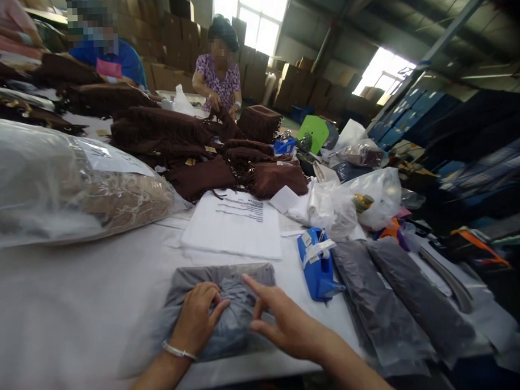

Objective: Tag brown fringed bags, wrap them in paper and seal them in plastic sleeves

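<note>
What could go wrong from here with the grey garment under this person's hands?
The grey garment in its clear plastic bag looks bunched under the left hand, so it may stay creased. It also lies close to the near edge of the white table and could slide off. The right hand is near the blue tape dispenser, which might get knocked onto the bagged grey garments.

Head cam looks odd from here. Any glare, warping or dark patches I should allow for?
Head view: the bright white window blows out to glare; wide-angle distortion bends the white-covered table and its edge; the dark navy bundles at right sink into shadow; the grey plastic-bagged garment by the left hand stays fairly sharp.
</note>
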Demonstrator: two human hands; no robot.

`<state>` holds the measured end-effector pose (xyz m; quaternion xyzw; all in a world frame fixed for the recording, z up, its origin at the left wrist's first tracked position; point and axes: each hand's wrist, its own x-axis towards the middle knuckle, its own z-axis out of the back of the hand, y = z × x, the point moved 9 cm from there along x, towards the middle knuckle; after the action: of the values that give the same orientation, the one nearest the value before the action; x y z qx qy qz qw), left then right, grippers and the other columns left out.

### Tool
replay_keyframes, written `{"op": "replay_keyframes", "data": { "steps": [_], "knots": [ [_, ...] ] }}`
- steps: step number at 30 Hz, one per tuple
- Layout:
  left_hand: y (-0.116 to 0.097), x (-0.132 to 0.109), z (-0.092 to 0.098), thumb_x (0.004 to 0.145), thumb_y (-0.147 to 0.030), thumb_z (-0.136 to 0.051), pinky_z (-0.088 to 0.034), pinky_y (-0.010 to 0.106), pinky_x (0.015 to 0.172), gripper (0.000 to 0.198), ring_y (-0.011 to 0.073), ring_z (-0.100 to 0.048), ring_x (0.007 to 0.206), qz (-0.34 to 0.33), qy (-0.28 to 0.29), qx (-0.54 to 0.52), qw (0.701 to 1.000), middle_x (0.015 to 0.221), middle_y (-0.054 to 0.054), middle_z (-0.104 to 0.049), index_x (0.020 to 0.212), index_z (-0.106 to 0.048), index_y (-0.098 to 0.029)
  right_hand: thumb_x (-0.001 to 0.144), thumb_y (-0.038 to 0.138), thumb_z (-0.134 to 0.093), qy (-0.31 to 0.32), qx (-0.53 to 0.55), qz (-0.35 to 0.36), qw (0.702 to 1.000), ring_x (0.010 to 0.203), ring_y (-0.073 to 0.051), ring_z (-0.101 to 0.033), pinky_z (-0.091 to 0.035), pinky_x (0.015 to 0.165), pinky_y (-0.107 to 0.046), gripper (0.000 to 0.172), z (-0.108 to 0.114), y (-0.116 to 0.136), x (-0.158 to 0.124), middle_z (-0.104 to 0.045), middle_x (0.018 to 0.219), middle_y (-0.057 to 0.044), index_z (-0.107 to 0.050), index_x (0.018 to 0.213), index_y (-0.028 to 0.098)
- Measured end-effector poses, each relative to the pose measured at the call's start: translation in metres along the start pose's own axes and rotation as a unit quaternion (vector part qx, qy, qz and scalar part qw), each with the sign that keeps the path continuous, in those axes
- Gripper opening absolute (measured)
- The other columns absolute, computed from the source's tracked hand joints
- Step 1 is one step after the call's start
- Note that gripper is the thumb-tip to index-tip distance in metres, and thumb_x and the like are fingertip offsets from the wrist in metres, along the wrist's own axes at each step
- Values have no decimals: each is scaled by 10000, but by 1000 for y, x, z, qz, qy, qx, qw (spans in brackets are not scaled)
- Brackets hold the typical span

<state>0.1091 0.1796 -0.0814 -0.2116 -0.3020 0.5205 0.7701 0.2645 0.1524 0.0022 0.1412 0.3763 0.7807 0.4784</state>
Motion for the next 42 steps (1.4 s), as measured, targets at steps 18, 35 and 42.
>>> {"op": "replay_keyframes", "data": {
  "steps": [18, 35, 42],
  "knots": [
    [-7, -2, 3, 879, -335, -523, -399, 390, 784, 189, 232, -536, 870, -21, -5, 35, 999, 867, 51, -579, 757, -515, -192, 843, 424, -519, 175, -55, -17, 983, 573, -121, -534, -398, 574, -232, 291, -15, -7, 36, -613, 618, 12, -700, 804, 200],
    [-14, -6, 9, 878, -262, -522, -348, 456, 919, 83, 224, -562, 902, -46, -36, 53, 997, 881, 32, -620, 831, -549, -198, 884, 432, -469, -62, -23, -121, 990, 830, -188, -612, -431, 834, -354, 348, 33, -26, 65, -650, 754, -57, -638, 1033, 167],
    [-63, -20, 61, 893, -173, -466, -264, 487, 1086, 290, 197, -546, 1083, -89, -99, -45, 990, 1104, 30, -624, 1170, -499, -250, 760, 220, -679, -122, 775, -38, 618, 1004, -161, -552, -334, 1033, -367, 365, -56, 21, 8, -564, 731, 20, -605, 1117, 197]
  ]
}}
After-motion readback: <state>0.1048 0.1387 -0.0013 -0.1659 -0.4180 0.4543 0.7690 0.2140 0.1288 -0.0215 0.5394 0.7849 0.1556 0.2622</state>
